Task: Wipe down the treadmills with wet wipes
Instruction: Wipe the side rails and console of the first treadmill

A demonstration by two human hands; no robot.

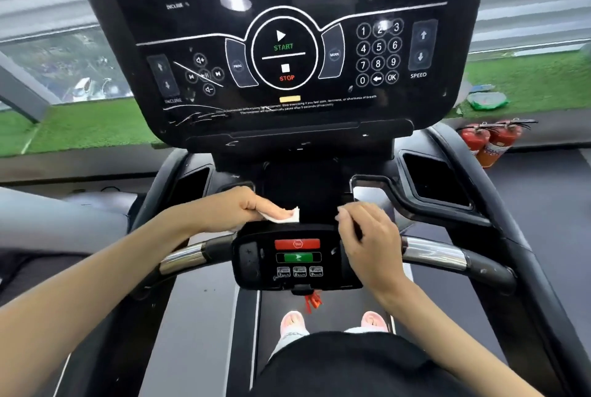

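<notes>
White wet wipe (286, 217), folded small, sits at the back left corner of the handlebar control pod (297, 260) on the treadmill (499, 236); the left hand (252, 209) pinches it, thumb laid flat on top and fingers beneath, with a corner of the wipe poking out past the thumb tip. The right hand (367, 238) lies over the pod's right end with its fingers bent at the back right corner; whether it truly grips the pod cannot be told. On the pod's face are a red button (297, 243) above a green one (298, 257); chrome handlebar sections (436, 252) run out from both its sides; a red safety clip (314, 300) hangs from its front edge. Behind stands the dark console (287, 45), marked START and STOP; two red fire extinguishers (492, 140) stand on the floor beyond the treadmill's right side.
</notes>
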